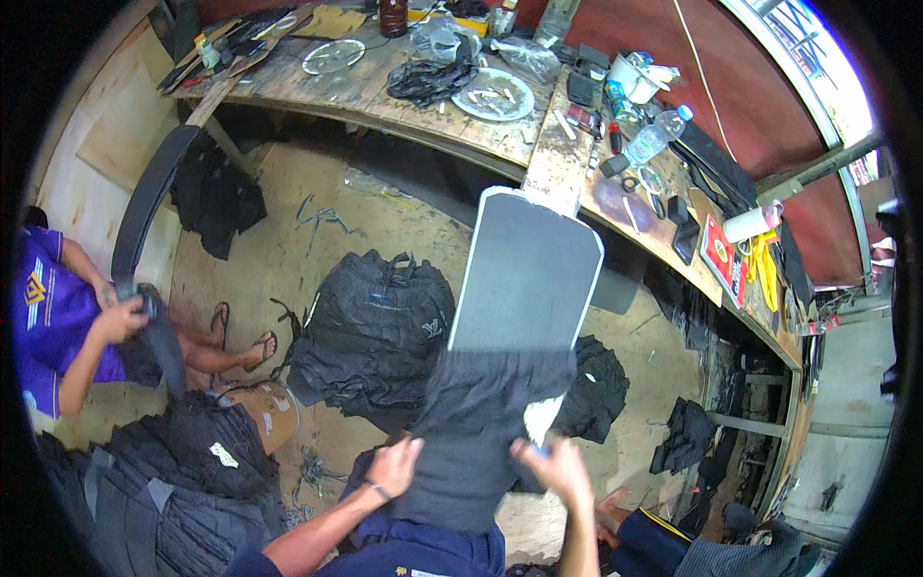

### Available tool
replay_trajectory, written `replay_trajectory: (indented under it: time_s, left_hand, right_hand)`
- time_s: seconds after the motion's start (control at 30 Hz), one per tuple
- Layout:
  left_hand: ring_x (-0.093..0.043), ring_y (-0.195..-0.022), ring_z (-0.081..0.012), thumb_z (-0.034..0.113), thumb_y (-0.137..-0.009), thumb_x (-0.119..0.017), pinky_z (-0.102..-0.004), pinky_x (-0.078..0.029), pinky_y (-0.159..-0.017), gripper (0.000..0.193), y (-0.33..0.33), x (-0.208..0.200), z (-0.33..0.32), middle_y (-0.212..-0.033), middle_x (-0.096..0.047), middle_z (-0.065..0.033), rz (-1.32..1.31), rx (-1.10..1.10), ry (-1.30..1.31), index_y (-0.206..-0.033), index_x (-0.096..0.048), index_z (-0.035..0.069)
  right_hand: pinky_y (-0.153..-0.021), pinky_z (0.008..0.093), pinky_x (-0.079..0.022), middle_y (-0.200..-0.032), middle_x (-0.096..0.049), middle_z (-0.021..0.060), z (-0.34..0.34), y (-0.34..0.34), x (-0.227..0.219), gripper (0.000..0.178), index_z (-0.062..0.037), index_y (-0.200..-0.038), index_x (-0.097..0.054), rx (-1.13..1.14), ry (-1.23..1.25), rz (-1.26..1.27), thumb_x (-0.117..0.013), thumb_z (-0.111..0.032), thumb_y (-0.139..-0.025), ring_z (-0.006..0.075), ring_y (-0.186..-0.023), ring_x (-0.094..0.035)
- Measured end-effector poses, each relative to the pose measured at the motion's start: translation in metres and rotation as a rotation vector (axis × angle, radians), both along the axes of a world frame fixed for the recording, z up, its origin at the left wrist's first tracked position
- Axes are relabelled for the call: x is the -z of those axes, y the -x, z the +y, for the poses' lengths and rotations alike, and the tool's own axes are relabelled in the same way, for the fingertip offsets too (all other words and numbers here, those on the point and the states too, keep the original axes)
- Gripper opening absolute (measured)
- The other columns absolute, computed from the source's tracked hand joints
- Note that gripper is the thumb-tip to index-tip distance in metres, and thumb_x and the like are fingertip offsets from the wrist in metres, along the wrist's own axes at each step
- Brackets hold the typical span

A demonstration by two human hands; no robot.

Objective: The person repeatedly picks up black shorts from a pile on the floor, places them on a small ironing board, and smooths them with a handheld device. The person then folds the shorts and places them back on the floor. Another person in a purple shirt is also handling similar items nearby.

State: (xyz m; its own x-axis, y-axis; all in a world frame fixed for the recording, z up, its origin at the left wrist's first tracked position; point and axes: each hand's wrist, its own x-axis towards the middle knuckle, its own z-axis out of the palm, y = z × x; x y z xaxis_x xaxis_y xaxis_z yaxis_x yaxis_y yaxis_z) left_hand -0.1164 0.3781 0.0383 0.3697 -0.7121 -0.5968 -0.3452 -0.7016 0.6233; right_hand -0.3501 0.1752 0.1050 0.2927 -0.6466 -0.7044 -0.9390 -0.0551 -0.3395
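Note:
A grey flat board (527,269) with a pale rim and rounded corners juts toward me from the worktable. Black cloth, seemingly a garment (471,433), is drawn over its near end and hangs down to my lap. My left hand (392,468) grips the cloth at its left edge, and a band circles that wrist. On the opposite edge my right hand (556,471) is closed on the same cloth, slightly blurred, its underside fingers hidden. Just above the right hand, a white patch (543,418) shows beside the cloth; I cannot tell what it is.
Along the far side runs a wooden worktable (385,101) with plates, plastic bags and a water bottle (657,137). A person in purple (72,308) sits at left, handling a long black band (144,207). Black cloth heaps (370,337) lie on the floor. Another person's leg appears lower right.

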Motion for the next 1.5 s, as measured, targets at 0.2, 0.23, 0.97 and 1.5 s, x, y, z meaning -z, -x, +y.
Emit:
replay_trajectory:
  time_s: [0.2, 0.23, 0.97, 1.5]
  left_hand:
    - [-0.068, -0.103, -0.0389, 0.018, -0.098, -0.067, -0.0492, -0.054, -0.090, 0.019, -0.112, -0.016, -0.006, -0.107, -0.072, -0.0156, -0.760, -0.039, 0.540, -0.111, -0.073, 0.006]
    - [-0.068, -0.105, -0.0348, 0.016, -0.094, -0.069, -0.0481, -0.054, -0.091, 0.019, -0.109, -0.010, -0.023, -0.107, -0.073, -0.0111, -0.770, 0.022, 0.525, -0.110, -0.075, 0.008]
    - [-0.007, -0.170, -0.0380, 0.096, -0.072, -0.065, -0.0822, 0.003, -0.125, 0.126, -0.057, 0.045, -0.361, -0.183, -0.010, -0.0187, -0.688, 0.948, 0.858, -0.174, -0.027, 0.033]
    - [-0.007, -0.169, -0.0376, 0.093, -0.072, -0.069, -0.0836, 0.004, -0.124, 0.119, -0.053, 0.042, -0.360, -0.183, -0.014, -0.0160, -0.676, 0.935, 0.738, -0.171, -0.031, 0.040]
  right_hand:
    - [-0.108, 0.0521, -0.053, -0.144, -0.061, 0.0390, 0.113, -0.003, 0.001, 0.081, 0.0072, -0.136, -0.066, 0.095, 0.291, -0.313, -0.090, -0.050, -0.084, 0.0499, -0.130, -0.065]
    - [-0.107, 0.0520, -0.053, -0.144, -0.061, 0.0387, 0.124, 0.003, 0.012, 0.081, 0.0078, -0.135, -0.066, 0.267, 0.275, -0.256, -0.090, -0.050, -0.084, 0.0482, -0.129, -0.066]
    - [-0.088, 0.0507, -0.055, -0.109, -0.070, 0.0201, -0.026, -0.141, 0.091, 0.063, 0.0035, -0.121, -0.068, 0.044, 0.828, -0.447, -0.095, -0.034, -0.077, 0.0406, -0.099, -0.067]
    - [-0.090, 0.0490, -0.052, -0.108, -0.070, 0.0150, 0.023, -0.102, 0.061, 0.061, -0.0032, -0.115, -0.071, -0.312, 0.603, -0.606, -0.100, -0.031, -0.068, 0.0361, -0.102, -0.064]
